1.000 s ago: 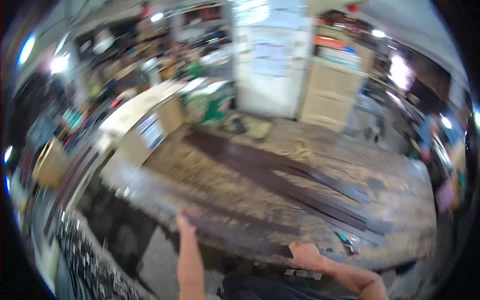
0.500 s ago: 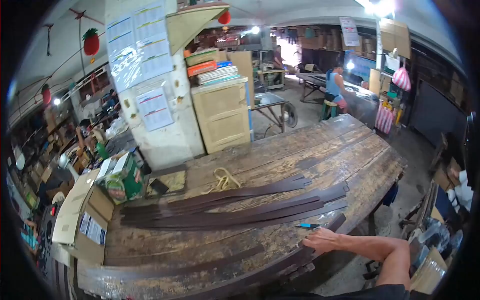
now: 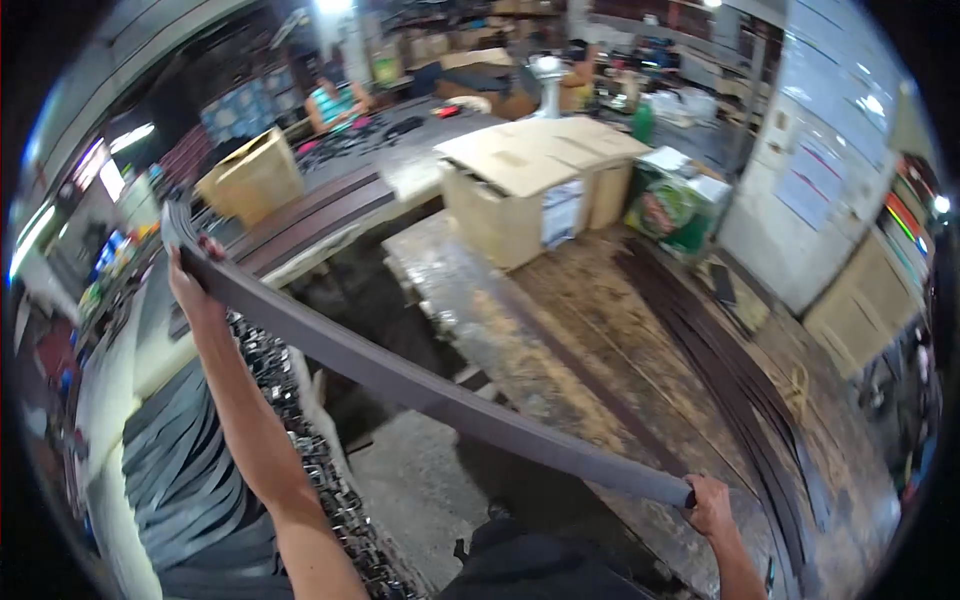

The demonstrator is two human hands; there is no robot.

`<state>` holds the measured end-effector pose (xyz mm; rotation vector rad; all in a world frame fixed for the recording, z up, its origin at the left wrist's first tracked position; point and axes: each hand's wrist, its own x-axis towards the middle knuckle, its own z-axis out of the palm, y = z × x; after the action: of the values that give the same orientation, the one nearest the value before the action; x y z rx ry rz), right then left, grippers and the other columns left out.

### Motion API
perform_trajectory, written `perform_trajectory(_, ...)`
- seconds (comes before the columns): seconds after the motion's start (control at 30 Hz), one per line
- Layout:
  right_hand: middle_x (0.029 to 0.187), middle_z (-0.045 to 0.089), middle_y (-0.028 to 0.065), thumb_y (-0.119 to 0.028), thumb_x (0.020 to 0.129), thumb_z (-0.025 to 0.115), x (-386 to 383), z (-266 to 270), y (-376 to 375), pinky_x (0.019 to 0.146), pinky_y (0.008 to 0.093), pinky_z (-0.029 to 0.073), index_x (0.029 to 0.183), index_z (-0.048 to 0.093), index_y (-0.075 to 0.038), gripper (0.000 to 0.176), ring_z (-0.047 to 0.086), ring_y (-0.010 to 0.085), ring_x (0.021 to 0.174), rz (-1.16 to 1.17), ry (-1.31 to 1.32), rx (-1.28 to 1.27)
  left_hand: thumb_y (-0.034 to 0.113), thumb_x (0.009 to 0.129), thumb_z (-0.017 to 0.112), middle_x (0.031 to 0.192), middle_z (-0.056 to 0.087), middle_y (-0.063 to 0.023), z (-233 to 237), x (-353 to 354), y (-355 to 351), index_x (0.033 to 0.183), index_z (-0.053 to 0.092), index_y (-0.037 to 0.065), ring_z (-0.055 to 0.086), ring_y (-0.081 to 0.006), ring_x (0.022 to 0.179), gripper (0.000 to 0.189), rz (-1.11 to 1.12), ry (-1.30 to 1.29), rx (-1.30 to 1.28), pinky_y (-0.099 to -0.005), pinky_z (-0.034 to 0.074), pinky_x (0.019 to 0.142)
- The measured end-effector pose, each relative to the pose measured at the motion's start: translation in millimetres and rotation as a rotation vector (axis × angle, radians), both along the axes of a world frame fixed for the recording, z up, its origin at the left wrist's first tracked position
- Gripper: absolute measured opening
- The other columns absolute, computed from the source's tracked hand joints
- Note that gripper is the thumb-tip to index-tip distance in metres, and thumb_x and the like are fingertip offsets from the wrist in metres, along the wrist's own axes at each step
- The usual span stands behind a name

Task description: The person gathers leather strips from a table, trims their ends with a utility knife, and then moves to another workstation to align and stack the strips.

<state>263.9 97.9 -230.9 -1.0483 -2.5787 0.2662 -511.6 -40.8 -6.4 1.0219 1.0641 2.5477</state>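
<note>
Here the fingers (image 3: 207, 246) of the left hand (image 3: 192, 290) are curled tight around one end of a long dark strip (image 3: 420, 385), with the arm stretched out and raised. The right hand (image 3: 711, 505) is closed on the other end, low and close to the body. Between the two hands the strip runs in a slight bow, held in the air clear of what lies beneath it. Under the left forearm lies a row of metal buckles (image 3: 300, 410), and lower on that side hang more dark bands (image 3: 175, 470). Just beyond the right hand is the worn wooden workbench (image 3: 560, 320), with a pile of similar dark strips (image 3: 745, 390) lying along it past the right fingers. Further off from both hands stand cardboard boxes (image 3: 520, 185) and a green carton (image 3: 668, 205). Behind the left hand sits an open brown box (image 3: 250, 178), and well beyond it another person (image 3: 335, 100) is at a table
</note>
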Motion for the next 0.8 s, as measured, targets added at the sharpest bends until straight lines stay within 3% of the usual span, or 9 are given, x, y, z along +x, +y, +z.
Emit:
perform_trajectory(0.03,0.077,0.061,0.0165,-0.003,0.055,0.072,-29,5,15,0.063,0.046,0.048,0.095,0.06,-0.005,0.042,0.06,0.0378,0.072,0.044,0.041,0.012,0.039,0.098,0.041,0.084,0.055,-0.0128,30,-10,-15,0.104,0.053,-0.008,0.053,-0.0232,0.076,0.049,0.167,0.081,0.013,-0.0338,0.044,0.067)
perform_trajectory(0.13,0.08,0.062,0.0161,-0.01,0.057,0.078,-115,39,56,0.07,0.046,0.045,0.1,0.061,-0.008,0.046,0.06,0.0374,0.075,0.116,-0.032,-0.023,0.037,0.099,0.038,0.085,0.056,-0.0152,105,-84,-95,0.106,0.053,-0.008,0.054,-0.0252,0.074,0.048,0.211,0.092,0.036,-0.038,0.047,0.074)
perform_trajectory(0.23,0.082,0.062,0.0139,-0.01,0.055,0.08,-199,82,94,0.071,0.0445,0.045,0.099,0.061,-0.009,0.047,0.06,0.0355,0.077,0.202,0.124,0.197,0.031,0.099,0.036,0.087,0.053,-0.0163,171,-131,-186,0.109,0.048,-0.01,0.052,-0.0261,0.081,0.044,0.093,0.126,0.125,-0.0388,0.048,0.082)
perform_trajectory(0.3,0.085,0.062,0.0122,-0.007,0.053,0.078,-254,120,124,0.07,0.0431,0.045,0.097,0.06,-0.008,0.047,0.059,0.0343,0.079,0.315,0.235,0.204,0.027,0.099,0.037,0.093,0.054,-0.0176,199,-120,-228,0.112,0.047,-0.011,0.054,-0.028,0.086,0.042,0.428,0.147,0.082,-0.0383,0.048,0.085)
perform_trajectory(0.33,0.086,0.061,0.012,-0.005,0.052,0.076,-271,104,159,0.07,0.0426,0.044,0.097,0.059,-0.008,0.049,0.058,0.034,0.08,0.252,0.375,-0.052,0.025,0.098,0.038,0.095,0.055,-0.0182,207,-131,-258,0.114,0.047,-0.012,0.055,-0.0286,0.089,0.041,0.439,0.234,0.089,-0.0386,0.048,0.086)
perform_trajectory(0.4,0.087,0.06,0.0125,-0.003,0.049,0.073,-327,118,190,0.07,0.0416,0.044,0.099,0.057,-0.008,0.052,0.058,0.0336,0.081,0.352,0.457,0.037,0.021,0.097,0.044,0.101,0.056,-0.0203,224,-168,-344,0.117,0.047,-0.012,0.057,-0.0293,0.096,0.039,0.39,0.405,0.023,-0.0395,0.048,0.091)
perform_trajectory(0.43,0.087,0.059,0.0131,-0.003,0.048,0.072,-366,156,189,0.07,0.0411,0.044,0.1,0.057,-0.008,0.054,0.058,0.0336,0.082,0.513,0.41,0.392,0.023,0.097,0.044,0.104,0.058,-0.0213,235,-185,-389,0.117,0.05,-0.01,0.058,-0.0283,0.097,0.039,0.189,0.443,-0.051,-0.0389,0.048,0.091)
perform_trajectory(0.63,0.097,0.06,0.015,-0.001,0.048,0.068,-536,209,270,0.081,0.0412,0.043,0.109,0.055,-0.007,0.062,0.057,0.0363,0.091,0.582,0.482,0.655,0.03,0.095,0.043,0.106,0.059,-0.0199,241,-152,-455,0.112,0.053,-0.011,0.058,-0.0294,0.1,0.045,0.731,0.496,-0.093,-0.0427,0.048,0.091)
perform_trajectory(0.8,0.094,0.061,0.0155,-0.004,0.055,0.073,-690,264,348,0.081,0.0393,0.046,0.105,0.055,-0.004,0.053,0.062,0.0344,0.088,0.826,0.588,0.588,0.032,0.091,0.042,0.11,0.058,-0.0248,264,-171,-488,0.118,0.049,-0.016,0.057,-0.0348,0.107,0.055,0.874,0.453,0.033,-0.0476,0.044,0.099)
